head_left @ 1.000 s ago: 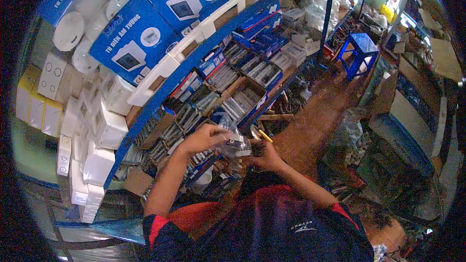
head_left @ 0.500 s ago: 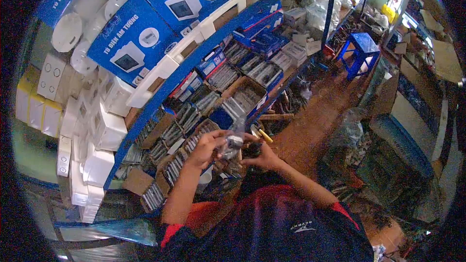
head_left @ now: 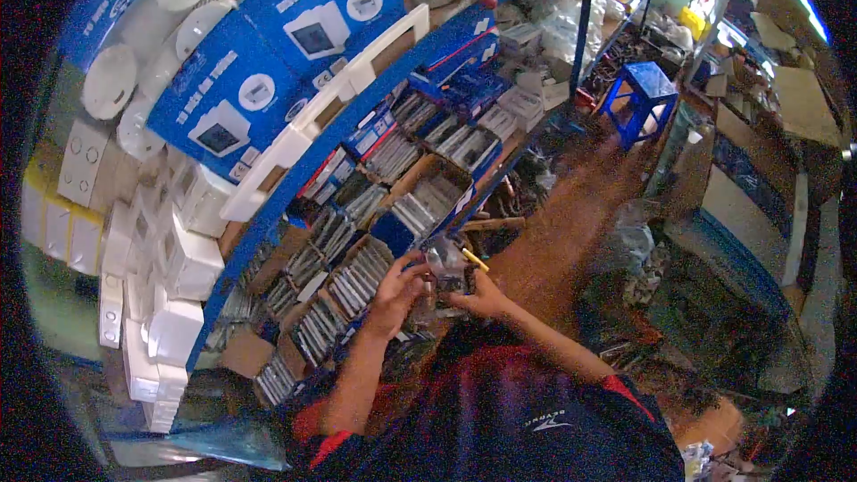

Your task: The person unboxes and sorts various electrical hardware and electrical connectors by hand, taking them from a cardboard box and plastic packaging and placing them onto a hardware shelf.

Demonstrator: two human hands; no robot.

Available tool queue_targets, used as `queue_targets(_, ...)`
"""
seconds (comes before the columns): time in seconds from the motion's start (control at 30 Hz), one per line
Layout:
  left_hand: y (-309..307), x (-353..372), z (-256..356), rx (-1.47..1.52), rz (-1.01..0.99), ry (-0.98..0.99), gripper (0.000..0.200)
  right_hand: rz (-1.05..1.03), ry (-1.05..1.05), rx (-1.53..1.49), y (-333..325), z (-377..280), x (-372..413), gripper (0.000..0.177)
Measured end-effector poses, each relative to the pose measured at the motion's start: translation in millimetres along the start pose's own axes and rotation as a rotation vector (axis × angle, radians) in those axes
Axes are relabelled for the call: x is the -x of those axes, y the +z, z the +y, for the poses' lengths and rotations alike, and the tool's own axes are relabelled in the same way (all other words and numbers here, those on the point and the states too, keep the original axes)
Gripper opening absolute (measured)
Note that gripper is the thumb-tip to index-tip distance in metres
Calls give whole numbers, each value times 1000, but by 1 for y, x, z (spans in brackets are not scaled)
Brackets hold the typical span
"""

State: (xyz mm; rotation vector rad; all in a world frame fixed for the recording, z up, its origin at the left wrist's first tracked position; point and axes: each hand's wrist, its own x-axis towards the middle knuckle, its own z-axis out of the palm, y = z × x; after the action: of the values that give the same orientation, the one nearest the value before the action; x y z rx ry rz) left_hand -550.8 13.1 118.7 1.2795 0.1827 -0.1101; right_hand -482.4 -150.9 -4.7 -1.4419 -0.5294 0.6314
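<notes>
Between my two hands is a clear plastic bag [head_left: 444, 259], whose contents are too blurred to make out. My left hand [head_left: 399, 293] has its fingers curled round the bag's left side. On the other side, my right hand [head_left: 482, 295] is closed at the bag's lower edge. A yellow-handled tool [head_left: 475, 259] shows just above my right hand; whether the hand touches it is unclear. Cardboard boxes of flat, silvery packets [head_left: 360, 275] lie left of my left hand, and an open carton [head_left: 430, 195] is beyond the bag.
Blue printed boxes [head_left: 214, 116] and white plastic housings [head_left: 192, 259] line a shelf at the left, edged by a blue rail [head_left: 330, 116]. A blue stool [head_left: 644, 98] stands on the brown floor [head_left: 558, 223] at the upper right. More cartons [head_left: 745, 205] lie along the right.
The whole view has shifted slightly. The clear bag now sits higher between my hands, and my left hand has turned, with its back more toward the camera.
</notes>
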Motion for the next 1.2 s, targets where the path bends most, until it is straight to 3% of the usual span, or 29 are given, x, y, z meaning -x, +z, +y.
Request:
queue_targets(0.07, 0, -3, -11, -299, 80, 143, 76, 7, 112, -108, -4, -4, 1, 62)
queue_targets(0.1, -5, -3, -19, -368, 95, 75, 86, -38, 174, -97, -6, -14, 2, 63)
queue_targets(0.13, -12, -5, -28, -432, 7, 77, 83, -82, 235, -88, -7, -24, 2, 65)
queue_targets(0.2, -20, -13, -42, -555, -177, 76, 76, -181, 132, 19, -6, -33, 2, 71)
queue_targets(0.23, 7, -11, -5, -498, -184, -20, 52, -228, 114, 22, -6, -33, 2, 73)
queue_targets(0.37, 2, -32, -21, -438, -223, -6, 26, -382, 65, 67, -11, -44, -5, 84)
queue_targets(0.4, 1, -39, -22, -428, -208, -2, 27, -391, 40, 92, -13, -52, -9, 86)
queue_targets(0.63, 5, -64, -11, -138, -115, -112, 40, -135, 390, -148, -13, -75, -7, 83)
queue_targets(0.73, -10, -75, -19, 26, -113, -238, 35, -71, 328, -209, -3, -18, -16, 75)
queue_targets(0.77, -9, -76, -20, 29, -83, -226, 45, -33, 228, -194, -3, -10, -15, 71)
queue_targets(0.83, -28, -80, -29, 243, 4, -278, 38, 42, 27, -164, -3, -21, -15, 63)
queue_targets(0.9, -25, -80, -16, 320, 121, -274, 39, -39, 154, -131, -15, -30, -11, 63)
queue_targets(0.97, -36, -89, -25, 325, 104, -218, 41, -180, 275, -162, -27, -41, -8, 67)
queue_targets(1.07, -25, -100, -29, 368, 119, -200, 45, -96, 135, -8, -19, -20, -1, 72)
queue_targets(1.1, -20, -104, -30, 373, 84, -198, 44, -142, 411, -10, -28, -97, 7, 78)
queue_targets(1.2, -13, -122, -47, 388, 18, -201, 43, 32, 357, -15, -27, -95, 14, 77)
